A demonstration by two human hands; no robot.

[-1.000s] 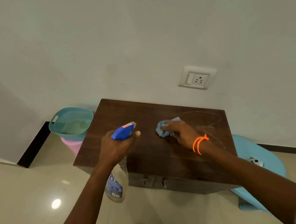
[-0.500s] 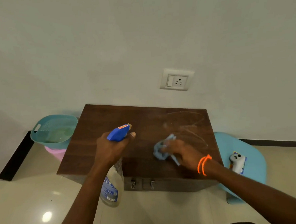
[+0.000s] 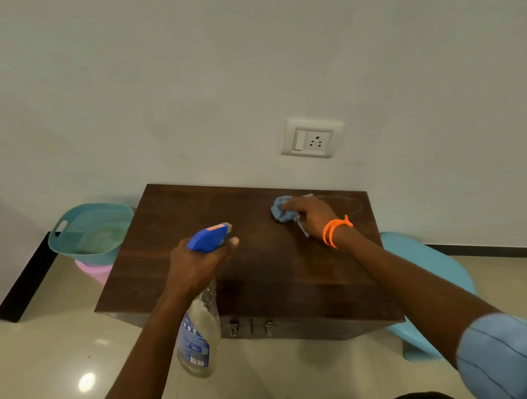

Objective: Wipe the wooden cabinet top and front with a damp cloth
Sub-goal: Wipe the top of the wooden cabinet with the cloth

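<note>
1. One wooden cabinet stands against the wall; it is dark brown with a visible grain, and its flat top is bare apart from a faint curved streak near the back right corner.
2. Only a narrow strip of the cabinet's front shows below the near edge of the top, with three small metal fittings set side by side on it.
3. One cloth, light blue and crumpled into a wad, lies on the cabinet top towards its back right part.
4. The right hand presses down on the cloth with its fingers curled over it; a loose tail of the cloth sticks out under the palm, towards the cabinet's near edge.
5. Orange thread bands circle the right wrist, and a light blue sleeve covers the upper arm.
6. The left hand is wrapped around the neck of one spray bottle, held over the front left part of the cabinet top; the blue spray head points towards the cloth, and the clear body with its blue label hangs in front of the cabinet's front.
7. Left of the cabinet, on the floor, one teal basket sits on one pink tub.
8. Right of the cabinet is one light blue plastic seat.
9. On the wall above the cabinet is one switch-and-socket plate.
</note>
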